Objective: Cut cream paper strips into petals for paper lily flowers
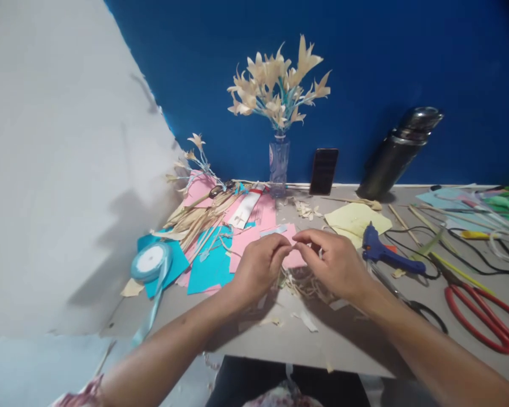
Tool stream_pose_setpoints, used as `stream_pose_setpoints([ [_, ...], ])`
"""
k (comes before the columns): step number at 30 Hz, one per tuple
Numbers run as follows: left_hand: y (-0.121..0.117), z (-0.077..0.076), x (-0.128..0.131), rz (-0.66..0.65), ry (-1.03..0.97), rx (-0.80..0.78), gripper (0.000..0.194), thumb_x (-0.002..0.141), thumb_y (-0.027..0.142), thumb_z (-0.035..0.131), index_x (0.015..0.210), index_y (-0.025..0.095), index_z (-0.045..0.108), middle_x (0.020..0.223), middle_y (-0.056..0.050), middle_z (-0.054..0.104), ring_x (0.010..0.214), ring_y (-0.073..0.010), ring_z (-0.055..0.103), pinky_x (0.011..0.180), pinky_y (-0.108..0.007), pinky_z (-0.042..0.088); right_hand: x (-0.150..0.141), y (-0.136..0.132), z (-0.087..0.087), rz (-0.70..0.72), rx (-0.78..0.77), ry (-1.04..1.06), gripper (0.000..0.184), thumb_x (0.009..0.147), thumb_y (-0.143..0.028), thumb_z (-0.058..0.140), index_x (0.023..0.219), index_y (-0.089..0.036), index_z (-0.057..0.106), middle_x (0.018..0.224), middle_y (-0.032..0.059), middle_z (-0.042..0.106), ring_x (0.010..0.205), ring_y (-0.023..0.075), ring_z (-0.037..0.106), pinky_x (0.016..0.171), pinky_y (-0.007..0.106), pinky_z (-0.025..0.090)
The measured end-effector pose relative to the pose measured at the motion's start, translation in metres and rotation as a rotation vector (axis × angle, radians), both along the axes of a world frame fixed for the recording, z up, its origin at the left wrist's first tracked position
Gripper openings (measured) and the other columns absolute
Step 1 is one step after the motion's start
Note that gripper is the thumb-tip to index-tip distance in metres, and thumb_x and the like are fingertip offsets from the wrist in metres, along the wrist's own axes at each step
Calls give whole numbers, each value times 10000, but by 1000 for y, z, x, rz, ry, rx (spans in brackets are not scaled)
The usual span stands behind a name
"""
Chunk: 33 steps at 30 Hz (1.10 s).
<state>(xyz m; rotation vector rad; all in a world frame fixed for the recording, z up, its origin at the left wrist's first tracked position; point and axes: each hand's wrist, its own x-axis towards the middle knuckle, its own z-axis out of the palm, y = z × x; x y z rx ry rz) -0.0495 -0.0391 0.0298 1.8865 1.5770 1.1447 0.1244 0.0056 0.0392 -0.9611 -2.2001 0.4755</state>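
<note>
Over the middle of the table, my left hand (pixel 261 263) and my right hand (pixel 333 260) meet almost fingertip to fingertip. Both are closed in a pinch. Whatever lies between the fingers is too small to make out. Just beneath them are pink paper sheets (pixel 241 249) and a heap of dried husk scraps (pixel 307 285). A blue glue gun (pixel 385 251) lies right of my right hand, close to black-handled scissors (pixel 424 314).
A bottle (pixel 279 167) with cream husk flowers (pixel 275 85) stands at the wall, near a phone (pixel 323 171) and a leaning black flask (pixel 392 158). Left are a ribbon roll (pixel 150 261), teal paper (pixel 212 271) and husk strips (pixel 195 217). Red-handled scissors (pixel 483 316) lie right, among cords.
</note>
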Motion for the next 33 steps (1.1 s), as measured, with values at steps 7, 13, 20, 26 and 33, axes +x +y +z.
stream_pose_setpoints([
  [7, 17, -10, 5, 54, -654, -277, 182, 837, 311, 631, 737, 164, 592, 614, -6, 656, 500, -110, 556, 507, -220, 435, -16, 2, -22, -7, -340, 252, 188, 873, -199, 565, 989, -189, 714, 876, 34, 748, 689, 161, 662, 644, 256, 504],
  [13, 14, -14, 9, 18, -747, -282, 168, 801, 311, 675, 820, 145, 671, 680, -31, 691, 572, -119, 601, 534, -221, 459, -13, 7, -22, -50, -591, 426, 167, 841, -260, 608, 741, -161, 698, 682, 23, 706, 642, 165, 651, 584, 240, 497],
  [20, 18, -17, 6, 4, -877, -426, 200, 731, 311, 761, 779, 147, 658, 609, 3, 621, 530, -98, 549, 503, -201, 427, -12, 9, -26, 33, -705, 509, 206, 865, -312, 576, 750, -162, 657, 619, -10, 619, 560, 131, 579, 531, 224, 449],
  [26, 19, -22, 3, -66, -981, -537, 207, 755, 276, 739, 708, 148, 585, 586, 18, 559, 513, -74, 489, 479, -166, 367, -15, 2, -35, -1, -170, 218, 160, 880, -187, 511, 767, -186, 623, 724, 15, 650, 637, 143, 563, 635, 258, 425],
  [33, 20, -24, 3, -306, -1258, -688, 262, 764, 320, 754, 727, 134, 573, 622, 9, 528, 541, -68, 475, 510, -174, 376, -15, 3, -38, -22, -130, 268, 145, 888, -175, 477, 769, -194, 558, 705, 0, 602, 632, 140, 548, 631, 243, 411],
])
